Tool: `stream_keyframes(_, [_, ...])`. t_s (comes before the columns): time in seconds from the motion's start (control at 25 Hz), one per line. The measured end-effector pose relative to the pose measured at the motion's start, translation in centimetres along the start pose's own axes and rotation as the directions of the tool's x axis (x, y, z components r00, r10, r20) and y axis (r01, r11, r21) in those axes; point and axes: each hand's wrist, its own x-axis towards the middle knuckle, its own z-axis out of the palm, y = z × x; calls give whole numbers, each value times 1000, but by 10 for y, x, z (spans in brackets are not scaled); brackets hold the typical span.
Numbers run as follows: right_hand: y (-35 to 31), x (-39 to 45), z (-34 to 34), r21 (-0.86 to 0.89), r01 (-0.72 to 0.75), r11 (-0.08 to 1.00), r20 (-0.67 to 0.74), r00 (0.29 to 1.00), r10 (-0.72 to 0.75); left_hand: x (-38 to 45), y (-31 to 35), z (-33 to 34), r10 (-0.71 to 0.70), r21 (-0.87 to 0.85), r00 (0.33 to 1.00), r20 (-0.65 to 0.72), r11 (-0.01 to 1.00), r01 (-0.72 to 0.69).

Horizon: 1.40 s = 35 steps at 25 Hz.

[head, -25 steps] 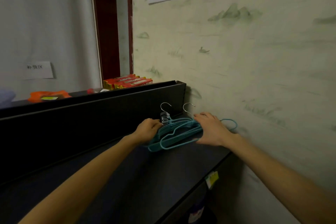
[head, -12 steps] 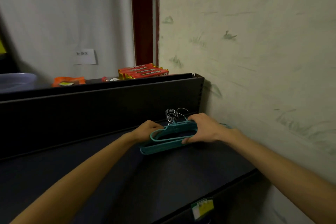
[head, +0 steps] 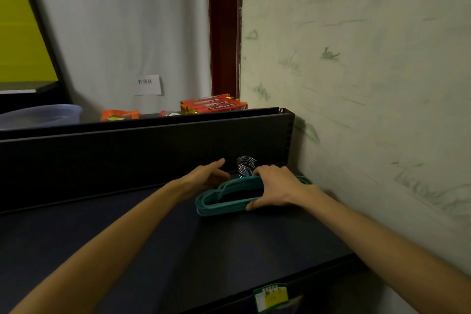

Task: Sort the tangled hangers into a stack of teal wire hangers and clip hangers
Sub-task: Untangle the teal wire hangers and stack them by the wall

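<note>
Both hands work the shelf [head: 178, 250]: the right hand [head: 276, 187] curls over the teal hangers [head: 224, 201] beneath it, probably squaring the stack. Beside it, the left hand [head: 204, 177] hovers loosely open, holding nothing, near the metal hooks [head: 245, 164].

Dim room: a pale green painted wall [head: 369, 79] on the right, a dark red door frame [head: 224, 33], white curtain [head: 122, 33] (paper label pinned), black shelf [head: 229, 250] below

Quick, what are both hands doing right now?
Left hand: open, holding nothing, beside the teal hanger stack.
Right hand: gripping the teal hanger stack.
</note>
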Motion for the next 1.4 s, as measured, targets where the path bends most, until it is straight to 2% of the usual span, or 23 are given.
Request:
stream_keyframes(0.12, [-3, -1, 6, -2, -3, 1000, 69, 998, 3, -12, 6, 1, 79, 322, 993, 84, 941, -102])
stream_keyframes(0.2, [3, -5, 1, 198, -31, 980, 122, 992, 7, -14, 7, 3, 185, 520, 975, 123, 825, -222])
stream_keyframes(0.28, [17, -4, -5, 435, -96, 895, 94, 994, 60, -14, 9, 6, 266, 655, 958, 104, 707, -267])
stream_keyframes(0.32, [26, -4, -8, 451, -115, 885, 72, 993, 93, -14, 10, 7, 295, 721, 951, 93, 639, -269])
stream_keyframes(0.44, [47, -2, -9, 186, -134, 973, 67, 990, 123, -15, 14, 17, 320, 866, 945, 66, 452, -214])
stream_keyframes(0.52, [52, 0, -5, 107, -131, 986, 43, 991, 127, -15, 16, 21, 324, 906, 945, 43, 386, -174])
stream_keyframes(0.68, [54, 3, -5, 82, -130, 988, -42, 990, 134, -9, 18, 15, 289, 892, 957, 30, 424, -156])
stream_keyframes(0.84, [56, 3, -1, 16, -154, 988, -14, 988, 154, -8, 16, 12, 260, 896, 966, -2, 430, -113])
stream_keyframes(0.96, [59, 4, 1, 26, -160, 987, -51, 986, 161, -5, 16, 17, 278, 903, 959, -53, 424, -73])
stream_keyframes(1.12, [60, 7, -4, 45, -178, 983, -14, 984, 179, -4, 21, 24, 276, 906, 958, -83, 422, -43])
stream_keyframes(1.4, [63, 14, -2, 21, -194, 981, 6, 981, 194, -17, 2, 34, 398, 934, 905, -150, 357, -2])
